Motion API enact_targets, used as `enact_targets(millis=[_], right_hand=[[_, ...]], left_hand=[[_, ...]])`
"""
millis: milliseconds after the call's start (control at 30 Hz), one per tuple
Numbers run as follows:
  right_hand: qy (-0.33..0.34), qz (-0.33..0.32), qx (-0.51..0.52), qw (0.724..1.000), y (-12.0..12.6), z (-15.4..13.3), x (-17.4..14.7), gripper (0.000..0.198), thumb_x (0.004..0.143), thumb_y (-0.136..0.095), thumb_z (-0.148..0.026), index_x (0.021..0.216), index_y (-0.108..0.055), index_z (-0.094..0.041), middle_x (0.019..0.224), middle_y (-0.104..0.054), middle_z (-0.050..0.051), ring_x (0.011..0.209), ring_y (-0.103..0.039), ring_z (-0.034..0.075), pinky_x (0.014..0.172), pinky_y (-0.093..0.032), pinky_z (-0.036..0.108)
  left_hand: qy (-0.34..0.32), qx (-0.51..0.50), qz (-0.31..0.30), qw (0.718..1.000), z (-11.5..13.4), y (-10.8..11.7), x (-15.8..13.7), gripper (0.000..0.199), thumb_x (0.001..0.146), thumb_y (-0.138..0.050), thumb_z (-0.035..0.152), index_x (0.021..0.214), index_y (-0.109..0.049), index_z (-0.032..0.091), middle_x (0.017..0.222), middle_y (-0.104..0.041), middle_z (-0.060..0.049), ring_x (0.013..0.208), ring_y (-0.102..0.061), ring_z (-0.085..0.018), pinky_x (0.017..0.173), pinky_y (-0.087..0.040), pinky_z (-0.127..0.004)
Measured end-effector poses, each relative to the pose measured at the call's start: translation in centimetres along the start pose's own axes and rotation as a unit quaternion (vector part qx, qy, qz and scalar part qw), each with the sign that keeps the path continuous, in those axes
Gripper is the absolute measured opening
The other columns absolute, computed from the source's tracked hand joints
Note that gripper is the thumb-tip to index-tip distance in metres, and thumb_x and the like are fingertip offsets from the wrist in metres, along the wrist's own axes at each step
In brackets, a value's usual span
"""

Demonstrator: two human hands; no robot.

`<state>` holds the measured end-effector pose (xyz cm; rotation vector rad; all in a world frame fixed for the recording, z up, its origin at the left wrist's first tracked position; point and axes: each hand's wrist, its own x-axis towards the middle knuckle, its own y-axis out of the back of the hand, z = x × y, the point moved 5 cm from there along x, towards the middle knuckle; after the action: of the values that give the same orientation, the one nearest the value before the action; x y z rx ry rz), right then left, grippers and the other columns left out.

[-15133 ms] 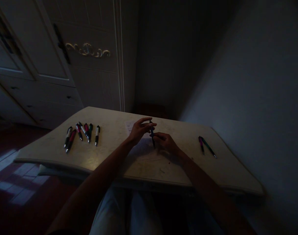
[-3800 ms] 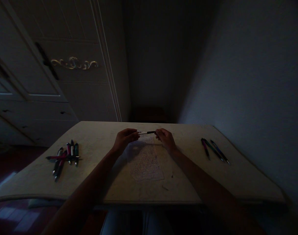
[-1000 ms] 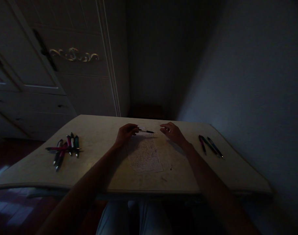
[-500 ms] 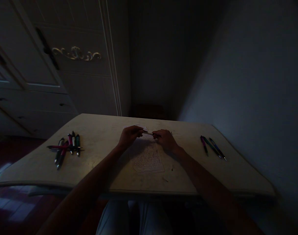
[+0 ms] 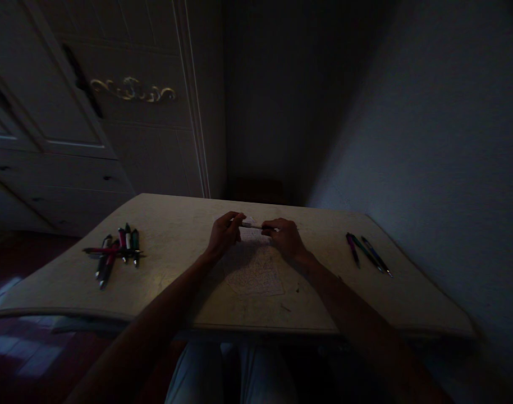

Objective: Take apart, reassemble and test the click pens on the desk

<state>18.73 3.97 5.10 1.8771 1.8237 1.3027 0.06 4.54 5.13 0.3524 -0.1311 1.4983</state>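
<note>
Between my two hands a pen (image 5: 252, 226) lies roughly level above a sheet of paper. My left hand (image 5: 225, 233) pinches its left end with thumb and fingers. Around the darker right end, my right hand (image 5: 284, 235) is closed. Below them the paper (image 5: 254, 275), covered in fine marks or writing, rests on the table (image 5: 172, 224); its upper part is partly hidden by my hands. The dim light hides the finer detail of the pen.
A pile of several pens (image 5: 113, 252), some crossed, lies at the table's left. Three pens, among them a purple one (image 5: 353, 250) and a blue one (image 5: 376, 256), lie at the right. A cabinet (image 5: 155, 146) stands behind on the left; a wall (image 5: 429, 168) borders the right.
My left hand's fingers have shifted on the pen, and more of its left part shows between the hands. My right hand stays nearly in place.
</note>
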Motion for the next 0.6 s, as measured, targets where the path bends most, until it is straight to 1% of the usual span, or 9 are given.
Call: enact_targets(millis=[67,133,233,300,367,400,467,533,600], right_hand=[[-0.013,0.018,0.034,0.999,0.2,0.2,-0.1,0.014,0.077,-0.071,-0.021,0.087,-0.078,-0.028,0.092,-0.076,0.003,0.090,-0.068,0.022,0.087,-0.050,0.035],[-0.027,0.027,0.065,0.997,0.4,0.4,-0.2,0.014,0.077,-0.070,-0.023,0.088,-0.078,-0.027,0.094,-0.076,0.003,0.092,-0.069,0.023,0.088,-0.051,0.036],[-0.035,0.018,0.093,0.995,0.3,0.4,-0.2,0.014,0.077,-0.067,-0.024,0.086,-0.078,-0.025,0.092,-0.076,0.003,0.090,-0.070,0.023,0.086,-0.052,0.037],[-0.031,0.005,0.096,0.995,0.2,0.2,-0.2,0.013,0.079,-0.065,-0.023,0.083,-0.078,-0.024,0.087,-0.076,0.003,0.087,-0.070,0.023,0.084,-0.052,0.035],[-0.028,-0.012,0.093,0.995,0.1,-0.1,-0.3,0.015,0.082,-0.062,-0.023,0.081,-0.077,-0.022,0.081,-0.076,0.003,0.082,-0.070,0.022,0.082,-0.051,0.034],[-0.029,-0.019,0.093,0.995,0.0,-0.3,-0.3,0.016,0.082,-0.062,-0.022,0.081,-0.077,-0.022,0.080,-0.076,0.003,0.081,-0.070,0.021,0.082,-0.051,0.033],[-0.033,-0.019,0.095,0.995,0.1,-0.5,-0.4,0.014,0.081,-0.064,-0.022,0.084,-0.078,-0.021,0.083,-0.076,0.004,0.083,-0.070,0.021,0.083,-0.051,0.034],[-0.031,-0.010,0.100,0.994,0.1,-0.7,-0.5,0.012,0.077,-0.069,-0.022,0.086,-0.078,-0.022,0.090,-0.076,0.005,0.087,-0.069,0.022,0.085,-0.051,0.034],[-0.021,-0.002,0.104,0.994,0.1,-0.8,-0.6,0.013,0.074,-0.072,-0.024,0.086,-0.077,-0.023,0.092,-0.076,0.005,0.088,-0.069,0.021,0.086,-0.051,0.035]], left_hand=[[-0.003,-0.021,-0.031,0.999,-0.2,-0.2,0.1,0.044,0.087,-0.051,0.057,0.086,-0.063,0.015,0.044,-0.052,0.003,0.034,-0.044,-0.009,0.037,-0.033,-0.020],[-0.019,-0.050,-0.053,0.997,-0.2,-0.4,0.3,0.045,0.085,-0.055,0.057,0.092,-0.063,0.014,0.056,-0.061,-0.001,0.043,-0.052,-0.010,0.043,-0.041,-0.022],[-0.044,-0.079,-0.057,0.994,-0.2,-0.4,0.7,0.053,0.075,-0.069,0.054,0.109,-0.061,0.014,0.079,-0.069,-0.006,0.059,-0.063,-0.013,0.052,-0.049,-0.024],[-0.048,-0.091,-0.050,0.993,-0.2,-0.3,0.9,0.056,0.071,-0.073,0.052,0.110,-0.060,0.014,0.088,-0.070,-0.008,0.065,-0.066,-0.015,0.055,-0.051,-0.025],[-0.041,-0.095,-0.047,0.994,-0.1,-0.3,0.9,0.049,0.072,-0.073,0.051,0.101,-0.062,0.013,0.085,-0.070,-0.008,0.065,-0.066,-0.016,0.056,-0.051,-0.026],[-0.035,-0.092,-0.043,0.994,-0.1,-0.2,0.9,0.044,0.073,-0.072,0.050,0.094,-0.063,0.013,0.080,-0.070,-0.008,0.062,-0.065,-0.015,0.055,-0.050,-0.026],[-0.022,-0.081,-0.029,0.996,-0.1,0.0,0.7,0.038,0.074,-0.071,0.050,0.079,-0.061,0.014,0.067,-0.067,-0.005,0.055,-0.062,-0.014,0.052,-0.048,-0.025],[-0.011,-0.059,-0.007,0.998,-0.2,0.2,0.6,0.039,0.076,-0.070,0.050,0.067,-0.056,0.016,0.058,-0.064,-0.003,0.048,-0.057,-0.012,0.048,-0.044,-0.023],[-0.008,-0.024,0.006,1.000,-0.3,0.5,0.5,0.043,0.078,-0.067,0.052,0.059,-0.054,0.016,0.051,-0.060,-0.002,0.043,-0.053,-0.011,0.045,-0.041,-0.022]])
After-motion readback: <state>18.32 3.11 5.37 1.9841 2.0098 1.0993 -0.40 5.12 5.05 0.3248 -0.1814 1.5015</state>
